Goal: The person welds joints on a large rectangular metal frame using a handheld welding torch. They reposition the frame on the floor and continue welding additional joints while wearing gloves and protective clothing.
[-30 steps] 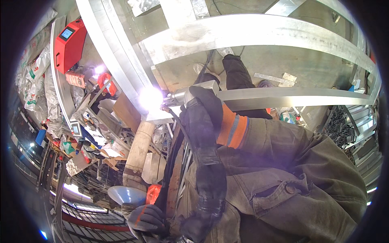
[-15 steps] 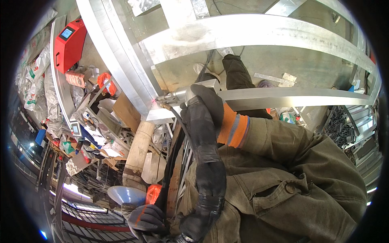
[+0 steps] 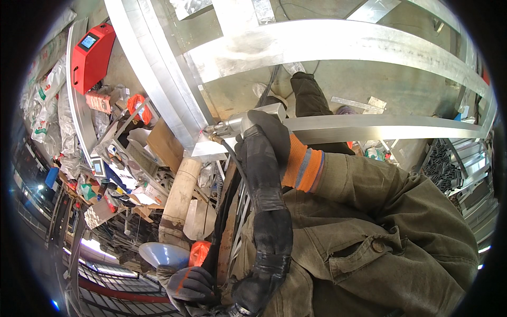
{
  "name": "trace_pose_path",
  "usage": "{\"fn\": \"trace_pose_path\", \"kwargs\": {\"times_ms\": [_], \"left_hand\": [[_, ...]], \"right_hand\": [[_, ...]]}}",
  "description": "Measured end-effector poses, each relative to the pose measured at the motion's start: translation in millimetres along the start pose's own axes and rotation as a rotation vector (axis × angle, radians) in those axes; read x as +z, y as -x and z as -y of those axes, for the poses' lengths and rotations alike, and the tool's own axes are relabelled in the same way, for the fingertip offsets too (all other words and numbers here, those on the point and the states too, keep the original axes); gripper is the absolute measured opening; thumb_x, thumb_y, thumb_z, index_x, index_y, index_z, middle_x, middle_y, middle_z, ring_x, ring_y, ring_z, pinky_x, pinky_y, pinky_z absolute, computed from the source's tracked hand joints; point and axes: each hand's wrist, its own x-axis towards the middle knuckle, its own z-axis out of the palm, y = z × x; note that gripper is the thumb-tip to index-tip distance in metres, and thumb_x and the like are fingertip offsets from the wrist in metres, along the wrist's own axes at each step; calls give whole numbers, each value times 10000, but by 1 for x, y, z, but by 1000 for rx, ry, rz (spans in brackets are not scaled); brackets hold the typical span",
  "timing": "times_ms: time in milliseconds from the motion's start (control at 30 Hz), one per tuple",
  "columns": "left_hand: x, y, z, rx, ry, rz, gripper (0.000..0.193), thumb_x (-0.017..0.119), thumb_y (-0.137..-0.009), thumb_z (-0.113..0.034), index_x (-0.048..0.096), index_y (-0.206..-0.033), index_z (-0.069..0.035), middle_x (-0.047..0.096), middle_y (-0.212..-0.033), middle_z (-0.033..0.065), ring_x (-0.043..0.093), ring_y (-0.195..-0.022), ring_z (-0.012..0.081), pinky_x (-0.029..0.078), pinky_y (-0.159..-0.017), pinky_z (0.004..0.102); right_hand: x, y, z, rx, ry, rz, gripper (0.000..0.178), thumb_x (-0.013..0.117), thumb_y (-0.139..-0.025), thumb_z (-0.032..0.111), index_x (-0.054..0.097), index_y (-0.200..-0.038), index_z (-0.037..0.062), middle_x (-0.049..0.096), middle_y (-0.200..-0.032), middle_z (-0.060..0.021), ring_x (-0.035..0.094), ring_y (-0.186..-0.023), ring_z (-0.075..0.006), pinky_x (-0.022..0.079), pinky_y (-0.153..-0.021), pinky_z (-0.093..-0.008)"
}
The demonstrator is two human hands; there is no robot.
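Observation:
My right hand (image 3: 269, 134), in a black glove with an orange cuff, is wrapped round a metal handheld welding torch (image 3: 232, 126). Its nozzle points left at the corner of a shiny metal frame (image 3: 211, 148), where a small red light spot shows. From the torch a thick black-wrapped hose (image 3: 272, 227) runs down past my body. At the lower left, my left hand (image 3: 193, 285) is closed in a grey glove with an orange line. Directly above it is a blue-and-white curved shell (image 3: 166, 254). Whatever the left fingers grip is hidden.
Wide metal bars (image 3: 338, 39) span the top, and a narrower bar (image 3: 380, 127) runs right from the torch. A red machine with a screen (image 3: 94, 58) stands upper left. Below it are a cardboard sheet (image 3: 165, 142), a cardboard tube (image 3: 179, 203) and cluttered supplies.
The view has shifted very slightly. The torch nozzle stays at the frame corner, and both hands keep nearly the same places.

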Motion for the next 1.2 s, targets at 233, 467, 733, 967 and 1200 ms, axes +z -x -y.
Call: {"fn": "trace_pose_path", "kwargs": {"times_ms": [233, 467, 733, 967, 1200], "left_hand": [[-2, 3, -2, -13, 16, 13, 288, 846, -673, -229, 668, -691, -4, 653, -628, 91, 627, -530, 273, 526, -569, 416], [-12, -10, 4, 77, 78, 195, 351, 817, -716, -298, 662, -776, 12, 664, -709, 115, 642, -600, 290, 530, -619, 435], [-17, -31, 11, 157, 121, 399, 439, 782, -765, -376, 656, -873, 30, 678, -801, 142, 659, -679, 309, 535, -676, 456], [-20, -37, 12, 186, 141, 474, 523, 752, -808, -445, 651, -957, 46, 689, -881, 166, 674, -749, 326, 540, -725, 474], [-20, -39, 10, 204, 168, 535, 612, 723, -850, -514, 646, -1042, 62, 701, -961, 190, 689, -819, 342, 544, -775, 492]], "right_hand": [[0, 2, -5, -48, 56, 4, 723, 768, -893, 245, 423, -1463, -36, 542, -1356, -205, 556, -1251, -339, 464, -1078, -429], [-1, -7, 17, 330, -439, 6, 626, 721, -938, 172, 425, -1450, -36, 572, -1297, -173, 592, -1183, -280, 502, -1028, -393], [0, -28, 42, 1107, -978, -203, 400, 592, -1018, 52, 464, -1394, 5, 610, -1173, -119, 615, -1087, -195, 549, -947, -333], [1, -7, 21, 780, -1323, -18, 354, 556, -1029, 37, 472, -1373, 20, 608, -1184, -119, 620, -1073, -205, 552, -942, -325], [-4, -3, 16, 554, -725, 72, 484, 623, -1000, 54, 423, -1438, 1, 597, -1244, -126, 620, -1114, -212, 539, -978, -329]]}}
